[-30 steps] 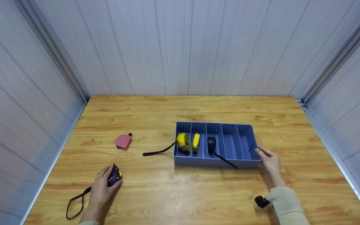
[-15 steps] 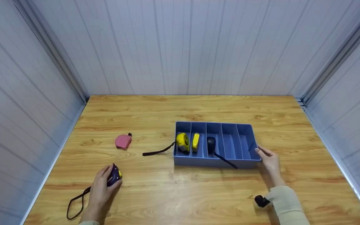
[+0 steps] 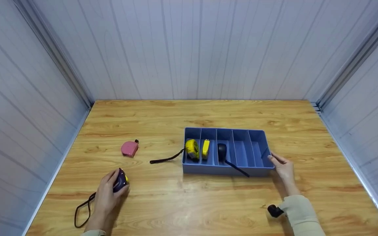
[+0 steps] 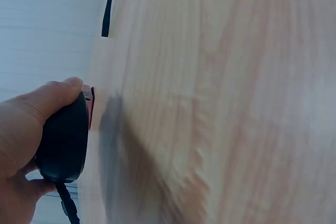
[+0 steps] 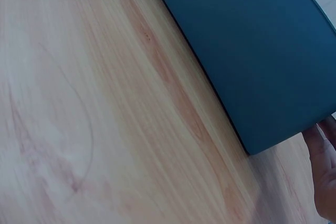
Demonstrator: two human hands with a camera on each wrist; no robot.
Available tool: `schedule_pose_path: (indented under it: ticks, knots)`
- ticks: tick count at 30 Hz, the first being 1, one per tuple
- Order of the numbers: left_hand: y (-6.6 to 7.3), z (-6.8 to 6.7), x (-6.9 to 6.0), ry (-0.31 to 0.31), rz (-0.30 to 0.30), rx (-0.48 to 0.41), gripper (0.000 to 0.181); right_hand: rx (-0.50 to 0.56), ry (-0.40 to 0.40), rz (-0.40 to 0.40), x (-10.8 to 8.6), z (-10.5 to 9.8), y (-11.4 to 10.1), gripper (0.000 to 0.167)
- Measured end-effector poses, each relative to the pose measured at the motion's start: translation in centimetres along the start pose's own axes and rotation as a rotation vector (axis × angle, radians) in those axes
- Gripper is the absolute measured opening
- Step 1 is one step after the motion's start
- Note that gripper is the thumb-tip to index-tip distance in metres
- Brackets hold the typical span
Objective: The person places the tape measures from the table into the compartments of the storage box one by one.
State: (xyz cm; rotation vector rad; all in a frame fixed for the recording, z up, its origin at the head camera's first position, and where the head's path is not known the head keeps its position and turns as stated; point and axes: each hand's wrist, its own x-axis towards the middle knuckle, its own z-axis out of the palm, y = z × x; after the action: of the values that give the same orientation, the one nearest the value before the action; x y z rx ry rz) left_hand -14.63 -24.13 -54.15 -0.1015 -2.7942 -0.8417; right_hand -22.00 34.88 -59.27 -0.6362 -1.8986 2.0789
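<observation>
Table (image 3: 192, 209): wood-grain top; we take all places from its edges.
Dark tape measure (image 3: 120, 181): one, between the left edge and the middle, towards the near edge; yellow on its right side; wrist strap (image 3: 92, 197) looped towards the near left corner.
Left hand (image 3: 106, 191): fingers and thumb clamped on the dark tape measure.
Change: against half a second ago, we find the dark tape measure slightly nearer the far edge, its loop drawn along; we judge a lift is beginning, though clearance from the wood is uncertain.
Pink tape measure (image 3: 130, 148): one, loose, beyond the left hand, nearer the left edge than the right.
Blue tray (image 3: 208, 169): five compartments, right of the table's middle.
Contents, from the left: yellow tape measure (image 3: 192, 149), its black strap over the left wall; slim yellow tape measure (image 3: 205, 149); black tape measure (image 3: 222, 151), its strap over the near wall.
Right hand (image 3: 284, 168): thumb and fingers together on the tray's right wall, by its near corner.
Markings: no brand, label or writing that we can read.
</observation>
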Motion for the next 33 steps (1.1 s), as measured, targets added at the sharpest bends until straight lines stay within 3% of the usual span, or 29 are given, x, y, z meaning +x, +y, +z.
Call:
schedule_pose_path:
  ticks: [4, 10, 12, 20, 24, 27, 33]
  knots:
    - [0.4, -0.1, 0.1, 0.050, 0.029, -0.006, 0.065, -0.081, 0.007, -0.021, 0.0, -0.1, 0.1, 0.023]
    - [1.2, -0.2, 0.3, 0.099, 0.044, -0.011, 0.066, -0.006, -0.009, 0.052, -0.1, -0.1, 0.0, 0.029]
    - [1.4, -0.2, 0.4, 0.115, 0.053, -0.017, 0.065, -0.061, 0.007, 0.013, 0.0, -0.1, 0.2, 0.031]
    - [2.6, 0.1, 0.7, 0.183, 0.105, -0.039, 0.063, -0.021, -0.011, 0.044, -0.5, 0.0, -0.4, 0.033]
    - [3.3, 0.2, 0.8, 0.174, 0.092, -0.058, 0.062, -0.169, -0.036, -0.035, -0.9, -0.2, -1.2, 0.034]
    - [3.8, 0.2, 0.9, 0.150, 0.067, -0.073, 0.062, -0.097, -0.051, -0.005, -0.6, -0.2, -0.9, 0.032]
    - [4.9, 0.5, 1.1, 0.139, 0.059, -0.059, 0.063, -0.207, 0.017, -0.025, -0.5, 0.1, -0.6, 0.035]
